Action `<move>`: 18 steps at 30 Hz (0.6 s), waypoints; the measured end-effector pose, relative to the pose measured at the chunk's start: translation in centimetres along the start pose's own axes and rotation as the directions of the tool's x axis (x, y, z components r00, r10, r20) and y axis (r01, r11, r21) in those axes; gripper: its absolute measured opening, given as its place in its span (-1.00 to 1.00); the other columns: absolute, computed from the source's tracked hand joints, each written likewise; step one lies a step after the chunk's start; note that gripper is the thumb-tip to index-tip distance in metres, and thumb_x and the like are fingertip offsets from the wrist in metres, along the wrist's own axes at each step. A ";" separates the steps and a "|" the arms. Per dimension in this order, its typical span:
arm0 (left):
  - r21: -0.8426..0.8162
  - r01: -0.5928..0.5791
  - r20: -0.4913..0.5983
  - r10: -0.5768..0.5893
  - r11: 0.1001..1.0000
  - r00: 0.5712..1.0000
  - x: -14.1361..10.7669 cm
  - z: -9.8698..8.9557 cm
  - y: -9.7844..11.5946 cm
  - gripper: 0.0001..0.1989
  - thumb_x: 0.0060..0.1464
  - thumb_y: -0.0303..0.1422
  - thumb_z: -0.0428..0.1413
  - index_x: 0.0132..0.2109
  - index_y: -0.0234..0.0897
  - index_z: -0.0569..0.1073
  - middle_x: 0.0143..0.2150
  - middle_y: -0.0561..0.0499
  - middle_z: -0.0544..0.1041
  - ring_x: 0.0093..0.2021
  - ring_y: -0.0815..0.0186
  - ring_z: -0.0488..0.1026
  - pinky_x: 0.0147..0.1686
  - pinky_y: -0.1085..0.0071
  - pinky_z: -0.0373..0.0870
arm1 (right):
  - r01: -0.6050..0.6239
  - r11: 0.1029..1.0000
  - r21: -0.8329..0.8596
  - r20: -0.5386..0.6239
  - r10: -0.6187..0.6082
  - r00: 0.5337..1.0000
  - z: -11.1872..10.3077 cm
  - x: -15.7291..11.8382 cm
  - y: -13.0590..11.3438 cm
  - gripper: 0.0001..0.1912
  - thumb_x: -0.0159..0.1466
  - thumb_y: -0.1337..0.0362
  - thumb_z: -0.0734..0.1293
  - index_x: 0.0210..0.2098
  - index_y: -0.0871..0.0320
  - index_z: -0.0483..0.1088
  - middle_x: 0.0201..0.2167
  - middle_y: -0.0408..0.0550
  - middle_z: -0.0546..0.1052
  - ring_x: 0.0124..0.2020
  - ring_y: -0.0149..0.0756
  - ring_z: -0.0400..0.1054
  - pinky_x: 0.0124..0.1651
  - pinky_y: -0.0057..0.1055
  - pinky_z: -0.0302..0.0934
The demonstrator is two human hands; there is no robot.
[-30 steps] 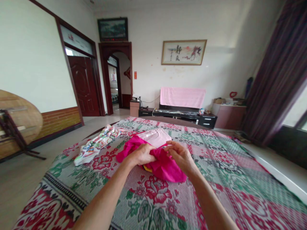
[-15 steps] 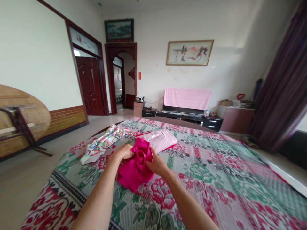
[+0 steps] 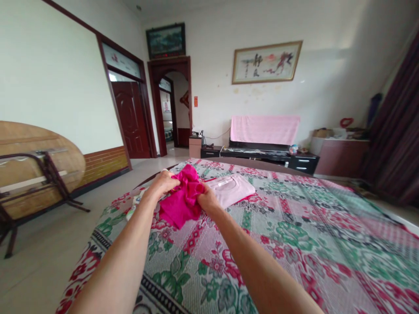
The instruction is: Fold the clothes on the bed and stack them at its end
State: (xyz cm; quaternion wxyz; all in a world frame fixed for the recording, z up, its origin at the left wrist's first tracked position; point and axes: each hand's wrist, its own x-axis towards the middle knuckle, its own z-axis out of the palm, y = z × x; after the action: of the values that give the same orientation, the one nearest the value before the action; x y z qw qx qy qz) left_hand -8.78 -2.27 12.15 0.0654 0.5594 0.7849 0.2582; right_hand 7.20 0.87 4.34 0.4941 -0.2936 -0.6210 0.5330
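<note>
A crumpled magenta cloth [image 3: 183, 201] is bunched between my two hands over the flowered tablecloth. My left hand [image 3: 164, 183] grips its upper left edge, and my right hand [image 3: 207, 198] is closed on its right side. Just beyond my right hand lies a folded pale pink shirt [image 3: 234, 191], with a strip of red fabric showing along its edge. A white patterned garment [image 3: 133, 205] lies to the left, mostly hidden behind my left hand and forearm.
The flowered tablecloth [image 3: 262, 244] covers a large round table. Beyond it stands a low black cabinet [image 3: 303, 162] below a pink cloth [image 3: 265, 129]. A folded wooden tabletop [image 3: 39, 144] leans at the left wall.
Both hands have moved forward with the magenta cloth, which is bunched differently and stands higher. My left hand and forearm now cover more of the patterned garment. The view has shifted slightly left.
</note>
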 end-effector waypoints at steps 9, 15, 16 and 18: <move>0.184 0.222 -0.356 -0.146 0.958 0.923 1.9 -0.7 -6.1 -0.53 0.12 -0.36 -0.03 0.17 -0.39 0.34 -0.07 -0.31 0.56 -0.07 0.04 0.51 -0.17 0.29 0.36 | 0.014 0.976 -0.216 0.013 -0.012 1.000 0.6 0.3 1.3 -0.36 0.09 0.38 0.30 0.18 0.08 0.25 0.09 0.01 0.43 0.09 -0.15 0.32 -0.06 -0.28 0.36; 0.203 0.292 -0.275 -0.232 0.934 0.933 -0.5 0.1 -9.4 -0.52 0.03 -0.37 0.00 0.13 -0.23 0.44 -0.04 -0.23 0.57 -0.04 0.02 0.49 -0.16 0.26 0.36 | 0.137 0.851 -0.507 0.081 -0.111 0.991 -1.8 -4.2 6.4 -0.60 0.08 0.48 0.23 -0.11 0.16 0.48 -0.18 0.00 0.57 -0.16 -0.22 0.44 -0.01 -0.26 0.32; 0.201 0.308 -0.277 -0.248 0.930 0.928 -0.9 0.0 -9.9 -0.50 0.03 -0.38 0.00 0.15 -0.23 0.42 -0.02 -0.23 0.56 -0.03 0.01 0.49 -0.15 0.25 0.37 | 0.171 0.835 -0.523 0.102 -0.138 0.985 -2.0 -4.5 6.4 -0.61 0.09 0.48 0.21 -0.13 0.16 0.49 -0.19 0.00 0.57 -0.17 -0.22 0.44 -0.02 -0.26 0.32; 0.192 0.332 -0.280 -0.273 0.923 0.920 -1.7 0.2 -11.0 -0.43 0.00 -0.39 0.01 0.22 -0.27 0.34 0.03 -0.25 0.53 0.00 0.01 0.48 -0.12 0.23 0.37 | 0.234 0.803 -0.547 0.162 -0.173 0.972 -2.2 -4.8 6.0 -0.63 0.10 0.49 0.19 -0.18 0.15 0.50 -0.21 -0.01 0.57 -0.17 -0.23 0.44 -0.02 -0.27 0.32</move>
State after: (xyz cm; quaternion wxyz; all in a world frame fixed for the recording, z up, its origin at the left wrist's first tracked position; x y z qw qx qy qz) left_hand -17.37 -6.39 6.35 -0.0609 0.3975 0.8893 0.2176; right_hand 9.89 -1.02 -2.96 0.4068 -0.3295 -0.8031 0.2847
